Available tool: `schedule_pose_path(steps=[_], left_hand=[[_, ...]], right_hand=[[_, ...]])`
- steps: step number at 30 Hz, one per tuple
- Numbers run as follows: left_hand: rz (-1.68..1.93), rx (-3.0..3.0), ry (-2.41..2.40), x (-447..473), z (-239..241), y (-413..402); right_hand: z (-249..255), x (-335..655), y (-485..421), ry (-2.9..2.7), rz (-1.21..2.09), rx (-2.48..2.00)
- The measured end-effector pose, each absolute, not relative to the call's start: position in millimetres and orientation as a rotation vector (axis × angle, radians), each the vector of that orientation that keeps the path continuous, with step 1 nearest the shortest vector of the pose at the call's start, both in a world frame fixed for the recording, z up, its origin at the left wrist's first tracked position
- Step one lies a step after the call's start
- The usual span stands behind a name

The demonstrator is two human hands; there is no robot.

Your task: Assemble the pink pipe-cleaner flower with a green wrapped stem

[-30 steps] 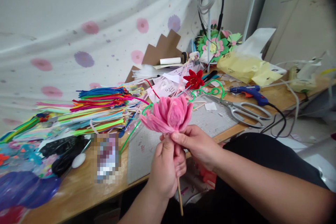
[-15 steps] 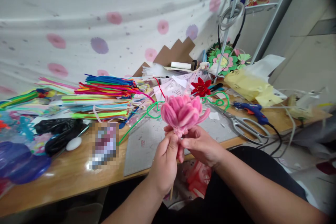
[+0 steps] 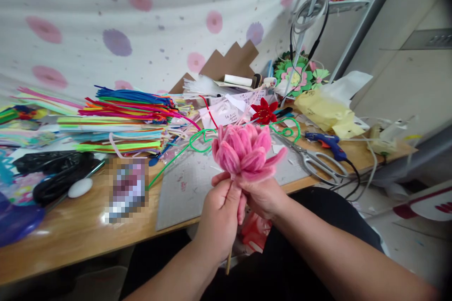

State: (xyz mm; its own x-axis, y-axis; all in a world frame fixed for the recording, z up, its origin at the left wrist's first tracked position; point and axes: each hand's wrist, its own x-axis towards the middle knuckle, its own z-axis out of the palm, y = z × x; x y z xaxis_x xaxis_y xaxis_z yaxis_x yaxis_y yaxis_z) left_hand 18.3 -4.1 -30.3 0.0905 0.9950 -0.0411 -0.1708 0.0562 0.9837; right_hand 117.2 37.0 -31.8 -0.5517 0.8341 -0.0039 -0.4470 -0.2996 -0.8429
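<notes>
A pink fuzzy pipe-cleaner flower (image 3: 243, 153) with many looped petals is held up in front of me, above the table's front edge. My left hand (image 3: 219, 211) is closed around its stem just under the bloom, thumb on top. A thin wooden stick end (image 3: 229, 262) pokes out below that hand. My right hand (image 3: 263, 196) is closed at the base of the flower from the right, touching the left fingers. Its fingertips are mostly hidden beneath the petals and behind the left hand.
A grey cutting mat (image 3: 180, 197) lies under green wire and a red flower (image 3: 264, 111). Scissors (image 3: 323, 167) and a blue glue gun (image 3: 328, 143) are on the right. Bundled pipe cleaners (image 3: 127, 113), a black bag (image 3: 52, 164) and a white egg-shaped piece (image 3: 80, 187) are on the left.
The view has shifted, so the table things sit further left. The flower leans a little more to the right, and my right hand has moved further under its petals.
</notes>
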Motion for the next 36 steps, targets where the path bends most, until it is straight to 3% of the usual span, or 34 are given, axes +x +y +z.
schedule_pose_path(steps=[9, 26, 36], left_hand=[[1.132, 0.564, 0.719, 10, -5, -3], [1.203, 0.829, 0.943, 24, -11, 3], [1.312, 0.698, 0.706, 20, -3, -1]], right_hand=[[-24, 126, 42, -1.065, 1.909, -0.405], [-25, 117, 44, -0.955, 1.768, -0.431], [-29, 124, 50, -1.052, 1.78, -0.339]])
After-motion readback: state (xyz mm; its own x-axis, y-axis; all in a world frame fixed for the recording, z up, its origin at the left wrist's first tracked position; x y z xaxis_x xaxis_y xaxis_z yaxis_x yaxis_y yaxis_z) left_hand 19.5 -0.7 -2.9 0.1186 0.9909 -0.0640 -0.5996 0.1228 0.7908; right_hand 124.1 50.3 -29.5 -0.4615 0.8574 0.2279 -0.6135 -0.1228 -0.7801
